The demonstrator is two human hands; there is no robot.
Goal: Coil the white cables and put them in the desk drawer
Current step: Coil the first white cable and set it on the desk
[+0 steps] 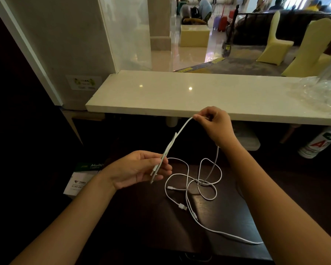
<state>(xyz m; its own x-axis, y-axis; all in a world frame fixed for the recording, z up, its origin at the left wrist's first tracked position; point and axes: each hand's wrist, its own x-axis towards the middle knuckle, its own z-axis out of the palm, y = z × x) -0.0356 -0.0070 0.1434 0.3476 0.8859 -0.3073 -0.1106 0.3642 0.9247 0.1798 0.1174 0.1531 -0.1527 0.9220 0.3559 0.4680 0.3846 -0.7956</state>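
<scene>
Basically, left hand (139,169) fingers pinch the folded cable end (163,156) as an anchor, right hand (214,124) fingers grip the strand above, keeping it taut; loose white cables (199,185) sprawl on the desk (141,217) below-right (drawer unseen).

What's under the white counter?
Under the counter, a pale tray and a white cylinder show; the right hand covers part, the rest is dark.
</scene>
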